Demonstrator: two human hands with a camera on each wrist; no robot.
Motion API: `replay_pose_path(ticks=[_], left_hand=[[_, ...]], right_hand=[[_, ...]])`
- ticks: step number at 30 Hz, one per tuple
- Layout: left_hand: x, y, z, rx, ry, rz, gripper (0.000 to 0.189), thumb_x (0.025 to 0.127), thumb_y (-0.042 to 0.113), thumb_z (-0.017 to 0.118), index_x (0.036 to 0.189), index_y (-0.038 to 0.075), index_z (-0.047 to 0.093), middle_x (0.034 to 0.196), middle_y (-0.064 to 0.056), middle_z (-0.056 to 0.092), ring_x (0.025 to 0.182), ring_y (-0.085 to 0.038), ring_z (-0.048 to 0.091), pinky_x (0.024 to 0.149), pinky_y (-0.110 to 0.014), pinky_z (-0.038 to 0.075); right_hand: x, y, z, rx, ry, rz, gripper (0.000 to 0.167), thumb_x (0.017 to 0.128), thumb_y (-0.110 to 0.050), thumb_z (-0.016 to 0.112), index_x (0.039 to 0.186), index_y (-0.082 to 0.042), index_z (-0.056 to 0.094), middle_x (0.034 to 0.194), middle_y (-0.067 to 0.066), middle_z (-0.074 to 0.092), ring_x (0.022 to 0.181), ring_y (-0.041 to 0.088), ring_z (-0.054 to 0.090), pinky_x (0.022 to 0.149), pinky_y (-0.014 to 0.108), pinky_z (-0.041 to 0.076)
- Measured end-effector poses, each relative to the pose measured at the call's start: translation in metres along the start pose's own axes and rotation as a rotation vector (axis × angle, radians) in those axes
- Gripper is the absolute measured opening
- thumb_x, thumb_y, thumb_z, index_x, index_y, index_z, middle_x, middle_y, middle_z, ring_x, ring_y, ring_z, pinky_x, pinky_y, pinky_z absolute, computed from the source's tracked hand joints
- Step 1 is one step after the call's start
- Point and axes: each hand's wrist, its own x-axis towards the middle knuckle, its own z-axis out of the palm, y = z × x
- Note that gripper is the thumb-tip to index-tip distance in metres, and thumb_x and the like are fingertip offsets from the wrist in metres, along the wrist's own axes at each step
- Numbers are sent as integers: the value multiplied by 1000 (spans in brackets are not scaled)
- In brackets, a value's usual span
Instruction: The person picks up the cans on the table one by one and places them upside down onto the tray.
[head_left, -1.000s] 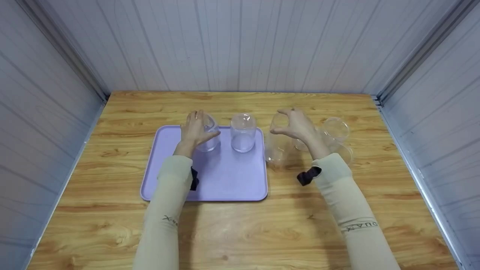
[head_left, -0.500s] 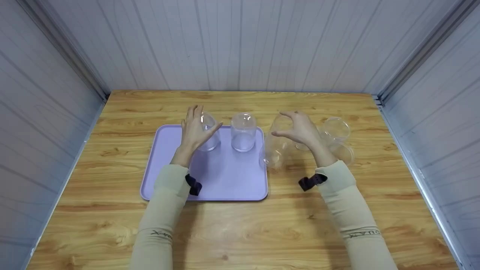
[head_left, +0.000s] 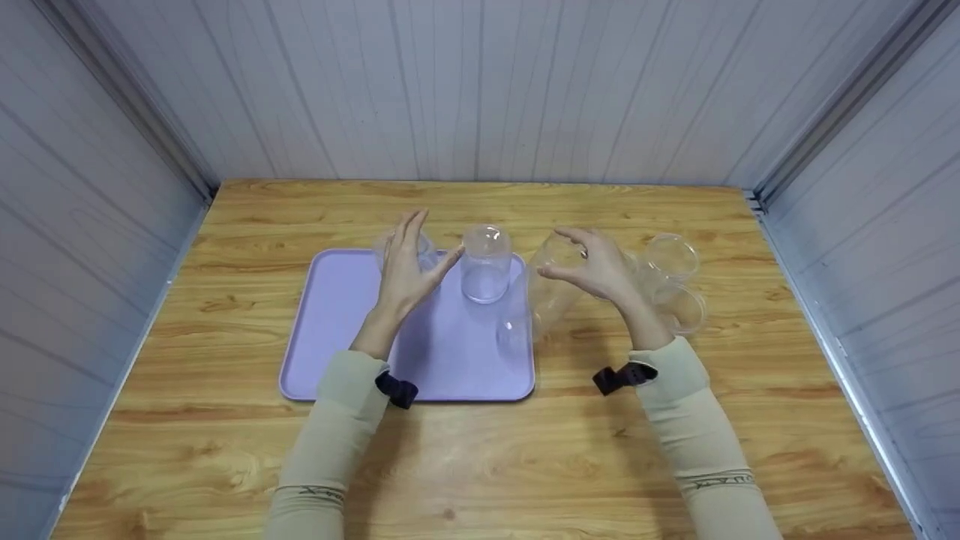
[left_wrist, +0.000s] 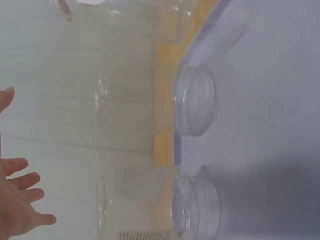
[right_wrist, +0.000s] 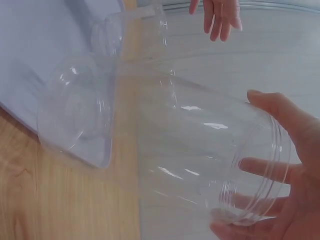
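Note:
My right hand (head_left: 600, 262) grips a large clear plastic jar (right_wrist: 185, 135) around its threaded mouth. The jar is tilted, its base pointing left and toward me, overlapping the right edge of the lilac tray (head_left: 345, 379) in the head view. Over the tray, my left hand (head_left: 407, 274) is held up with fingers extended and thumb spread, gripping nothing. Behind it, partly hidden, is one clear jar (head_left: 429, 256). A second jar (head_left: 486, 270) stands mouth down to its right. In the left wrist view, the threaded rim (left_wrist: 196, 101) of a jar sits on the tray.
More clear jars lie right of my right hand, including a back one (head_left: 673, 259) and a nearer one (head_left: 681, 309), partly overlapped by the forearm. The wooden table (head_left: 480, 465) is bounded by pale panel walls (head_left: 480, 90) at back and sides.
My left hand has lifted away from the left jar and shifted right. The jar in my right hand has tilted further, its base swinging left over the tray's right edge.

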Motion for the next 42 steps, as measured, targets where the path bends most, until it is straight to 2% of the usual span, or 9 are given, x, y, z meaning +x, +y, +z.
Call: replay_pose_path(ticks=[7, 16, 23, 27, 30, 34, 38, 42], left_hand=[[-13, 9, 6, -107, 40, 81, 73, 77, 46, 62, 134, 7, 36, 135, -11, 34, 126, -28, 27, 100, -46, 24], [-30, 21, 13, -204, 10, 143, 68, 80, 42, 61, 135, 11, 36, 138, -9, 31, 126, -22, 28, 98, -46, 27], [-37, 24, 15, -242, 19, 180, 67, 79, 41, 62, 135, 14, 37, 137, -5, 32, 126, -19, 28, 99, -45, 26], [-41, 24, 18, -279, 18, 184, 67, 79, 38, 63, 134, 10, 37, 135, -7, 33, 124, -20, 30, 98, -46, 27], [-45, 23, 20, -307, 5, 176, 69, 78, 37, 63, 134, 8, 36, 133, -7, 33, 124, -20, 29, 98, -48, 26], [-50, 22, 23, -337, -21, 148, 73, 77, 39, 64, 137, 11, 32, 135, -6, 32, 123, -21, 29, 94, -49, 31], [-55, 21, 26, -395, -21, 127, 77, 75, 40, 65, 138, 13, 29, 135, -6, 31, 120, -25, 32, 86, -45, 39], [-60, 20, 31, -472, -17, 116, 82, 73, 40, 66, 138, 11, 25, 136, -9, 30, 117, -27, 34, 82, -43, 40]], right_hand=[[-7, 0, 6, 145, 34, -32, 72, 69, -50, 69, 129, -18, 46, 124, 9, 48, 99, 28, 49, 82, 42, 41], [-18, -2, 13, 397, 74, -23, 65, 71, -37, 73, 128, -19, 49, 119, 11, 49, 96, 29, 47, 78, 39, 42], [-34, -22, 9, 512, 139, -21, 58, 76, -18, 69, 128, -7, 47, 118, 17, 49, 95, 32, 49, 70, 29, 45], [-39, -25, 9, 569, 158, -36, 55, 78, -12, 66, 128, -4, 46, 117, 18, 48, 94, 30, 49, 65, 26, 47], [-37, -17, 13, 672, 154, -44, 52, 80, -8, 63, 128, -4, 46, 118, 19, 47, 92, 28, 51, 64, 25, 49], [-33, -5, 20, 810, 156, -41, 50, 81, -6, 60, 129, -5, 46, 116, 19, 46, 85, 22, 56, 60, 25, 50], [-32, 1, 27, 854, 190, -58, 49, 82, -8, 59, 129, -3, 45, 113, 16, 46, 79, 19, 58, 58, 25, 51], [-34, 3, 33, 889, 207, -91, 48, 83, -7, 55, 129, 1, 42, 112, 17, 49, 84, 23, 58, 61, 30, 52]])
